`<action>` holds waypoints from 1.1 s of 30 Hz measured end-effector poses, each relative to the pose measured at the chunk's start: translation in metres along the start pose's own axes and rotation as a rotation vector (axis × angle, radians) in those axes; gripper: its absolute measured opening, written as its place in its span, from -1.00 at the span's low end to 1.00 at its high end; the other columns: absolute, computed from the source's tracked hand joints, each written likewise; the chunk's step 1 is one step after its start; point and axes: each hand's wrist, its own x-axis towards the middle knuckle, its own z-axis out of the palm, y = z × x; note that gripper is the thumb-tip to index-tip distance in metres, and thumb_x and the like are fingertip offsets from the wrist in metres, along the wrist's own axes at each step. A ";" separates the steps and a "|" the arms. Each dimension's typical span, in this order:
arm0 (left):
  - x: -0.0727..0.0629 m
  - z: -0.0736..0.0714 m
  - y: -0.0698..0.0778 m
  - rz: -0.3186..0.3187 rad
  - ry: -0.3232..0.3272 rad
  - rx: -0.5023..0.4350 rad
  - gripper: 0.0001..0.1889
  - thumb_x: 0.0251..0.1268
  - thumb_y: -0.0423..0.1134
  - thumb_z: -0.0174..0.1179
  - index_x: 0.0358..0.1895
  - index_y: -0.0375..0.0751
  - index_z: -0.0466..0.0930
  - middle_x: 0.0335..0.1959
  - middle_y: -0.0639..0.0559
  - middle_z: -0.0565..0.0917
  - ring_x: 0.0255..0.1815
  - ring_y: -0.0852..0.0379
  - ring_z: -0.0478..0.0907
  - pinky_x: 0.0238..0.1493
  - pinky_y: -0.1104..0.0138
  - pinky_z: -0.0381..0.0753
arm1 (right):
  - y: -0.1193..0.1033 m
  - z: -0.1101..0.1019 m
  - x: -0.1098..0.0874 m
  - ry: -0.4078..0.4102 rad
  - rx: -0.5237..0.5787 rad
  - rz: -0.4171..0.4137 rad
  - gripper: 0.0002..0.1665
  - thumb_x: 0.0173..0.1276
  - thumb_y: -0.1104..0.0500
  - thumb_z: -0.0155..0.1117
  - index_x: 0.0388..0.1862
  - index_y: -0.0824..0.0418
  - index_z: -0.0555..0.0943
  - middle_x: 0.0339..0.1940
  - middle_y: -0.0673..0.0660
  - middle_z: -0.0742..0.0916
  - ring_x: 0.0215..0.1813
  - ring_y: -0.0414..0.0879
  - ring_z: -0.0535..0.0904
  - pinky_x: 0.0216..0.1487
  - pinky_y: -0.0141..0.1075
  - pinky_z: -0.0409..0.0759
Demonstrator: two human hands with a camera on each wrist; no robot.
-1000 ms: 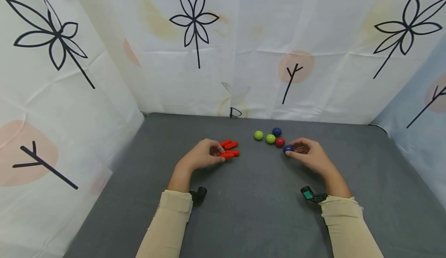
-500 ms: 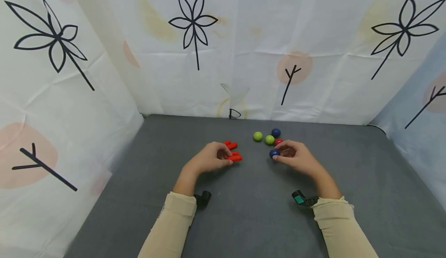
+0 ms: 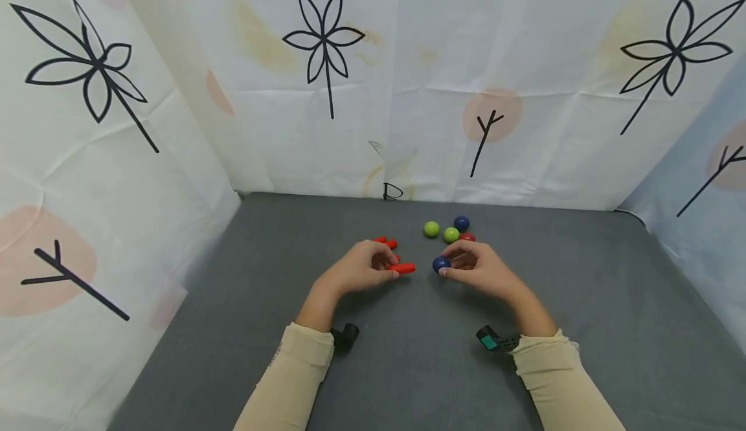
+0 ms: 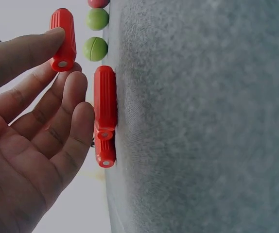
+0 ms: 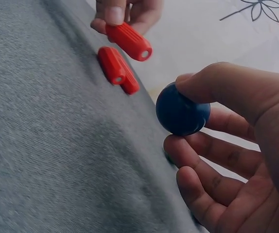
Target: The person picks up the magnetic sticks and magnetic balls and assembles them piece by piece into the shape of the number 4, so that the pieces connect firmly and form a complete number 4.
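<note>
My left hand (image 3: 361, 268) pinches a red ribbed toy stick (image 3: 405, 268) between thumb and fingers. A pale round dot shows on the end of that stick in the left wrist view, where it is lifted above two other red sticks (image 4: 104, 99) on the table. Facing it across a small gap, my right hand (image 3: 482, 269) holds a glossy blue ball (image 5: 181, 109) between thumb and fingertips. The lower fingers of my right hand are loosely bent beneath the ball. In the head view, my left hand partly covers the resting sticks.
Behind the hands on the grey table (image 3: 408, 366) lie two green balls (image 3: 431, 229), a second blue ball (image 3: 462, 223) and a red ball (image 3: 468, 237) partly hidden by my right hand. Further red sticks (image 3: 391, 244) lie beyond my left hand. A printed cloth (image 3: 431, 140) hangs behind.
My right hand has carried the blue ball leftward, away from the other balls. My left hand has lifted a red stick from the group and moved right with it, so both pieces are closer together.
</note>
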 end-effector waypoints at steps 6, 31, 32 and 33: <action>0.002 0.005 0.004 0.011 -0.012 0.027 -0.87 0.41 -0.25 0.44 -0.06 -0.12 0.75 -0.20 0.08 0.74 -0.24 0.17 0.63 -0.08 0.30 0.66 | -0.001 0.009 0.002 -0.052 0.064 -0.003 -0.63 0.41 0.25 0.50 0.12 0.36 0.66 -0.01 0.30 0.77 -0.01 0.02 0.76 -0.07 -0.32 0.72; 0.006 0.015 0.008 -0.003 -0.130 -0.026 -0.87 0.46 -0.14 0.41 -0.11 -0.09 0.78 -0.29 0.11 0.76 -0.31 0.17 0.64 -0.21 0.32 0.67 | -0.002 0.022 0.007 -0.120 0.118 -0.042 -0.66 0.41 0.29 0.47 0.12 0.36 0.67 0.00 0.32 0.76 -0.01 0.05 0.76 -0.05 -0.33 0.70; 0.006 0.016 0.009 -0.014 -0.143 -0.027 -0.86 0.47 -0.11 0.39 -0.11 -0.08 0.79 -0.28 0.11 0.76 -0.31 0.17 0.64 -0.21 0.32 0.66 | -0.002 0.022 0.007 -0.127 0.119 -0.044 -0.66 0.42 0.29 0.47 0.13 0.36 0.67 0.01 0.32 0.76 0.01 0.05 0.76 -0.04 -0.33 0.70; 0.006 0.016 0.009 -0.024 -0.156 -0.028 -0.84 0.48 -0.09 0.38 -0.10 -0.08 0.80 -0.28 0.12 0.76 -0.31 0.17 0.64 -0.21 0.32 0.66 | -0.003 0.023 0.007 -0.133 0.120 -0.046 -0.66 0.42 0.29 0.46 0.13 0.36 0.67 0.02 0.32 0.76 0.02 0.05 0.76 -0.02 -0.33 0.70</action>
